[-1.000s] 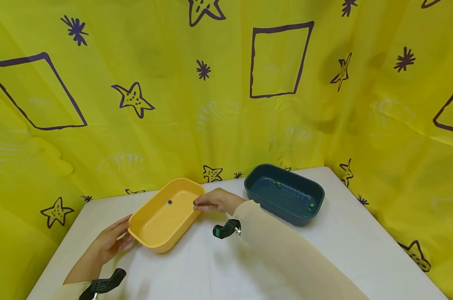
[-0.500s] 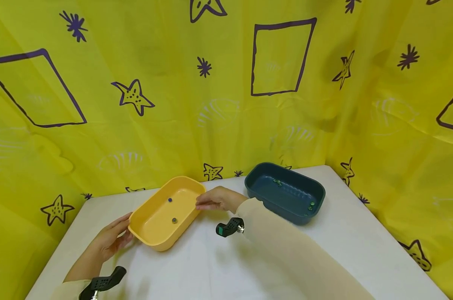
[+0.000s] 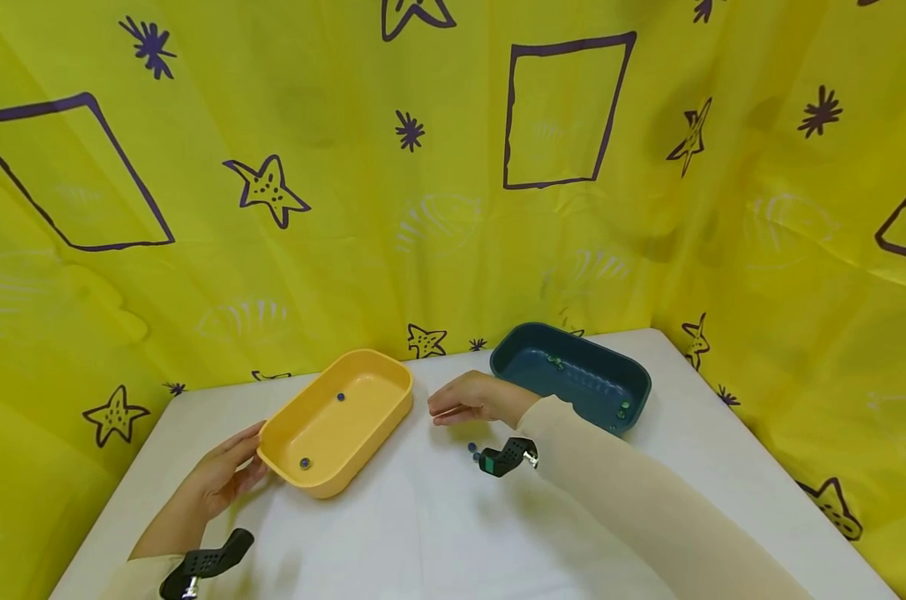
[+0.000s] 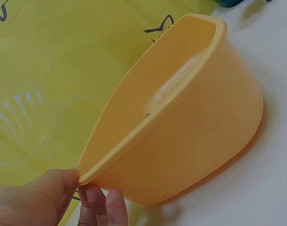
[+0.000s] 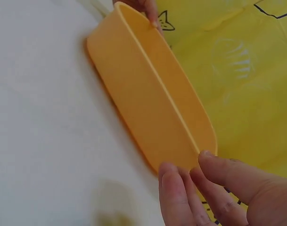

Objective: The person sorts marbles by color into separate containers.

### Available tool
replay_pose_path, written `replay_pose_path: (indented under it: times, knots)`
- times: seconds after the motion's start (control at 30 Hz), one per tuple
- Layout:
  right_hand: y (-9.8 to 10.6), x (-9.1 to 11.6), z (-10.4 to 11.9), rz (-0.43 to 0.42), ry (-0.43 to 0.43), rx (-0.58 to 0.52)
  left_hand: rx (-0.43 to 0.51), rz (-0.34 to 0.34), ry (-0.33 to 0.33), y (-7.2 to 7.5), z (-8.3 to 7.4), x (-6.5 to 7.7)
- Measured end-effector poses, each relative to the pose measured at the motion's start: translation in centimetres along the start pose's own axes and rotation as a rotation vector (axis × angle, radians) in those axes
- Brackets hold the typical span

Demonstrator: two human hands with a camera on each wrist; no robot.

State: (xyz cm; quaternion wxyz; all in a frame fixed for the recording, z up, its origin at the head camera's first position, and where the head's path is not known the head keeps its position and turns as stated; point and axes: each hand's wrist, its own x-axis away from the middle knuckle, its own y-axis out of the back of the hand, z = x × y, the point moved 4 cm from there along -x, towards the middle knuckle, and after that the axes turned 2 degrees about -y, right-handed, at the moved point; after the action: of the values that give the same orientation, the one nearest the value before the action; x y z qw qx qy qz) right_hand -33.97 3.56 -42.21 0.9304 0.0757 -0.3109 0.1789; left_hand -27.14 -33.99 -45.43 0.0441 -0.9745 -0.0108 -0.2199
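Note:
A yellow-orange plastic tub stands on the white table. My left hand grips the rim at its near left end, thumb above and fingers beneath, as the left wrist view shows. Inside the tub lie a small blue bead and a grey-blue bead, the latter close to my left hand. My right hand hovers off the tub's right side with loosely bent fingers. Nothing shows between its thumb and fingers in the right wrist view.
A dark teal tub with several small green pieces stands at the right, partly behind my right hand. Small blue beads lie on the white table below that hand. A yellow patterned curtain closes off the back and sides.
My right hand has let go of the yellow tub's rim and moved right, uncovering the blue beads on the table. A grey-blue bead has rolled toward the tub's near end.

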Motion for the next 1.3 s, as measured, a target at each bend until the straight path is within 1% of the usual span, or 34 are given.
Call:
replay_pose_path:
  times: [0.17, 0.37, 0.47, 0.57, 0.7, 0.83, 0.97, 1.1, 1.3]
  knots:
    - [1.5, 0.2, -1.0, -0.021, 0.003, 0.066, 0.003, -0.003, 0.005, 0.1, 0.0, 0.0]
    - [2.5, 0.8, -2.1, -0.022, 0.043, 0.138, -0.002, -0.022, 0.017, 0.1, 0.1, 0.0]
    - [3.1, 1.0, -2.5, -0.030, 0.064, 0.167, -0.004, -0.042, 0.024, 0.1, 0.0, 0.0]
    - [3.6, 1.2, -3.0, -0.040, 0.075, 0.185, 0.002, -0.033, 0.019, 0.1, 0.0, 0.0]
    - [4.0, 1.5, -3.4, -0.056, 0.094, 0.238, 0.003, -0.024, 0.010, 0.1, 0.1, 0.0]
    - [3.9, 1.7, -3.7, -0.071, 0.115, 0.296, -0.002, -0.029, 0.010, 0.1, 0.2, -0.1]
    - [3.8, 1.7, -4.0, -0.082, 0.118, 0.301, -0.008, -0.044, 0.017, 0.2, 0.3, -0.2]
    - [3.9, 1.2, -4.5, -0.102, 0.117, 0.289, -0.018, -0.054, 0.022, 0.2, 0.3, -0.2]
    - [3.9, 0.5, -5.2, -0.104, 0.097, 0.274, -0.005, -0.035, 0.014, 0.3, 0.2, -0.3]
